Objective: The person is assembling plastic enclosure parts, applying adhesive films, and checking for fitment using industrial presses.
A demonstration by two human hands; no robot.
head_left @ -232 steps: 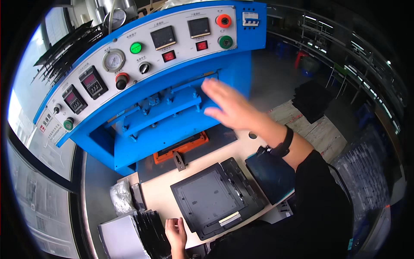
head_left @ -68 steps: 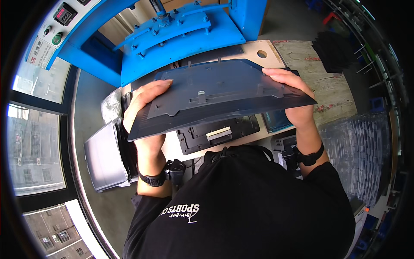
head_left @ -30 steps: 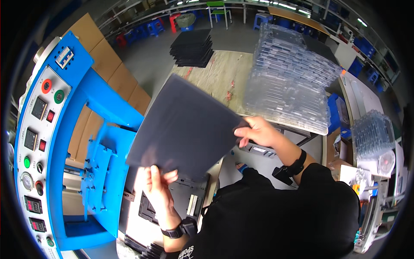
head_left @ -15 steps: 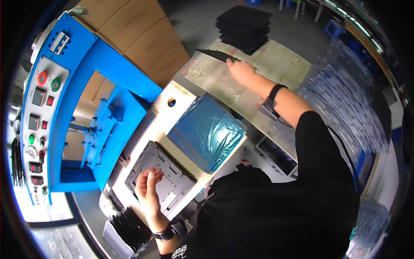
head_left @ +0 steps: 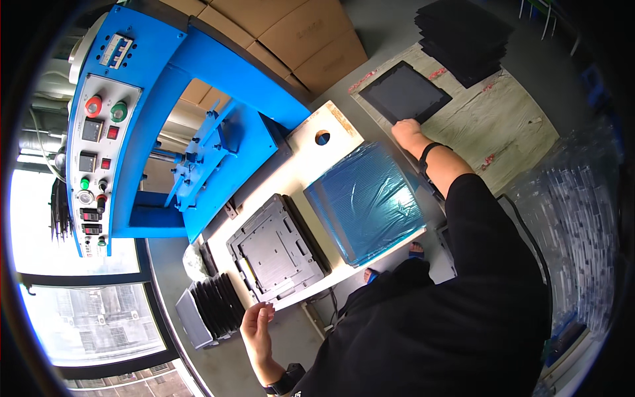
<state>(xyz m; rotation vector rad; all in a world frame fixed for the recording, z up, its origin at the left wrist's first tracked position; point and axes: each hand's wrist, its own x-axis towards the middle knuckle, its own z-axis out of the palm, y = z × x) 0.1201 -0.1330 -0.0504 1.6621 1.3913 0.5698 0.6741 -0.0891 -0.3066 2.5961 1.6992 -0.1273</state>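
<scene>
My right hand [head_left: 407, 130] is closed on the near edge of a thin black rectangular panel [head_left: 405, 91], which lies flat or nearly flat over the pale worktable. My left hand [head_left: 256, 329] is in the air with its fingers curled together and nothing visible in them. It is just off the front edge of the white bench, between a grey flat fixture [head_left: 274, 251] and several black sheets [head_left: 215, 304] standing in a row. Blue film-wrapped material [head_left: 364, 202] covers the bench to the right of the fixture.
A blue press [head_left: 228, 149] with a button panel [head_left: 99, 155] stands at the left. Cardboard boxes [head_left: 297, 33] are piled behind it. At the far right of the worktable [head_left: 522, 126] sits a stack of black panels [head_left: 463, 40]. Clear plastic pieces [head_left: 569, 245] fill the right side.
The black panel has gone from tilted in the air to lying over the worktable beside the stack, still in my right hand. My left hand has moved off the fixture toward my body.
</scene>
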